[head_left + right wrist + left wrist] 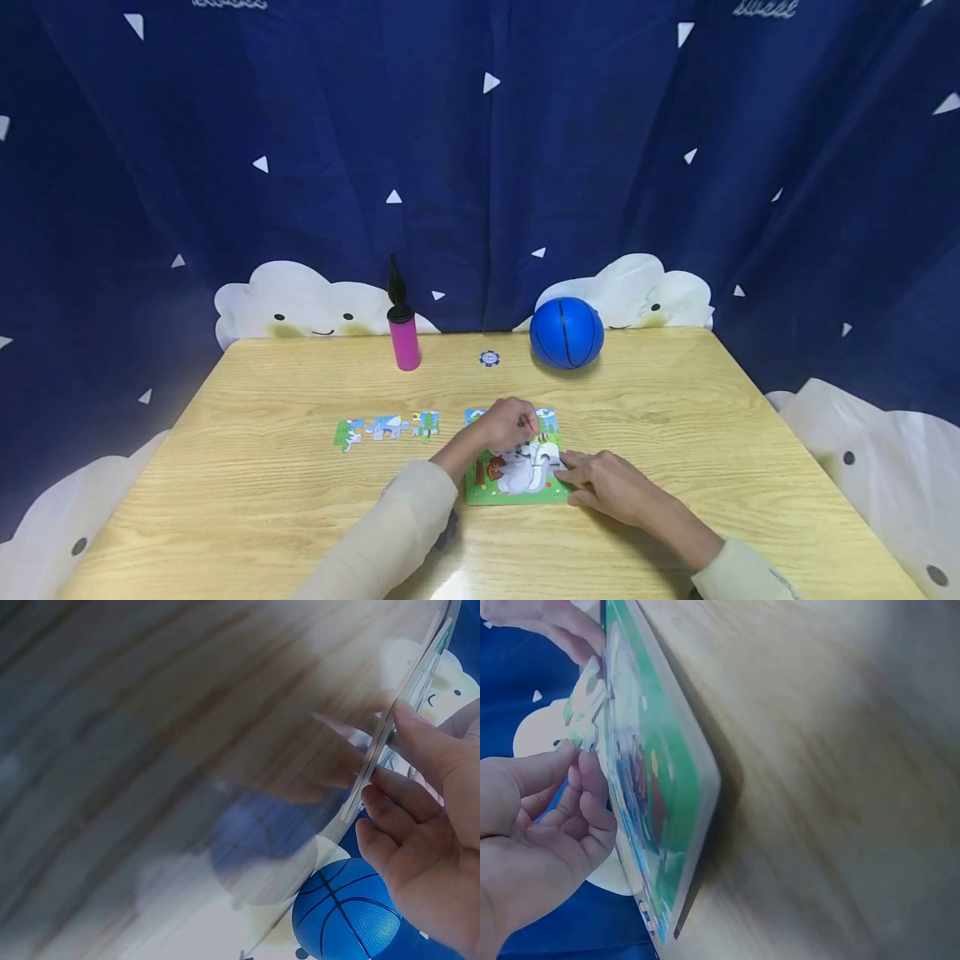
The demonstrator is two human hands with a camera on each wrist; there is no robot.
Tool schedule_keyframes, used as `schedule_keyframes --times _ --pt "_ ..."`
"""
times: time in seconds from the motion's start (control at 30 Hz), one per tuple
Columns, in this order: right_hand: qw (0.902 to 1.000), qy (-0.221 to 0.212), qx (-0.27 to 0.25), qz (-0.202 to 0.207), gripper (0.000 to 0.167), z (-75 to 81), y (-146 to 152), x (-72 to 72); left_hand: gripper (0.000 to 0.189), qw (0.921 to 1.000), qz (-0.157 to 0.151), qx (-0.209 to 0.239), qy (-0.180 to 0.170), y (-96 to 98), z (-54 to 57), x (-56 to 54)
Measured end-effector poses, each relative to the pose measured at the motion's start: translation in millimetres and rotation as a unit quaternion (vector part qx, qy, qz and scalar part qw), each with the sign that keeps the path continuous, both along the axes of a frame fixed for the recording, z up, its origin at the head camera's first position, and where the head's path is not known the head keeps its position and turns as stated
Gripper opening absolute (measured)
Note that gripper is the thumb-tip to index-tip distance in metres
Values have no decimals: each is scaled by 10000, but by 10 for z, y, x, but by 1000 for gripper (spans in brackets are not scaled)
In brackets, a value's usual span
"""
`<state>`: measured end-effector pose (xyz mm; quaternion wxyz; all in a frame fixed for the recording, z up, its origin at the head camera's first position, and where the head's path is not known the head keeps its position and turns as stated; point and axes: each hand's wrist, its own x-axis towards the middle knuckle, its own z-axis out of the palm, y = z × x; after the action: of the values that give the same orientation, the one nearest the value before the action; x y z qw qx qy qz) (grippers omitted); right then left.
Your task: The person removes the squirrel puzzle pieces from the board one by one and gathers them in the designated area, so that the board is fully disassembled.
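A puzzle board (pixel 480 497) with an animal picture lies on the table, many of its pieces in place. Over its upper right part, my left hand (pixel 510 423) pinches a small puzzle piece (pixel 587 701) between thumb and forefinger, seen in the left wrist view. My right hand (pixel 611 483) rests at the board's right edge, fingers reaching onto the picture. In the right wrist view that hand (pixel 427 832) has its fingertips at the board's rim.
Loose puzzle pieces (pixel 387 427) lie in a row left of the board. Behind are a pink hand pump (pixel 406 342), a blue and white round chip (pixel 489 358) and a blue ball (pixel 566 333). A dark blue curtain (pixel 450 125) hangs beyond the table (pixel 262 517).
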<state>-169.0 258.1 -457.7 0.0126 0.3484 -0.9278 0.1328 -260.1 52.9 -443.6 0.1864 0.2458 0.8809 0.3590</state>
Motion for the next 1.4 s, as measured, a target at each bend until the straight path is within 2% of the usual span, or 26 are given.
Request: schedule_keyframes --times 0.2,0.33,0.53,0.77,0.93,1.17,1.4 --pt "10000 -41 41 -35 39 2 -2 0 7 9999 -84 29 85 -60 44 -25" --pt "9999 -59 95 -48 39 0 0 0 9 9998 -140 74 128 -180 82 -39" --pt "9999 -30 147 0 39 9 -13 -8 12 9993 -108 226 282 -473 118 -91" --pt "9998 80 168 44 38 16 -13 1 7 9992 94 388 98 -810 113 -136" --pt "9998 156 117 97 38 20 -8 12 7 9993 135 330 138 -1050 121 -130" --pt "9999 -34 160 -11 39 11 -17 12 8 9998 142 -17 140 -1368 101 -111" --pt "9998 -21 201 13 39 28 -21 9 8 9997 223 -18 -96 -1554 84 -88"
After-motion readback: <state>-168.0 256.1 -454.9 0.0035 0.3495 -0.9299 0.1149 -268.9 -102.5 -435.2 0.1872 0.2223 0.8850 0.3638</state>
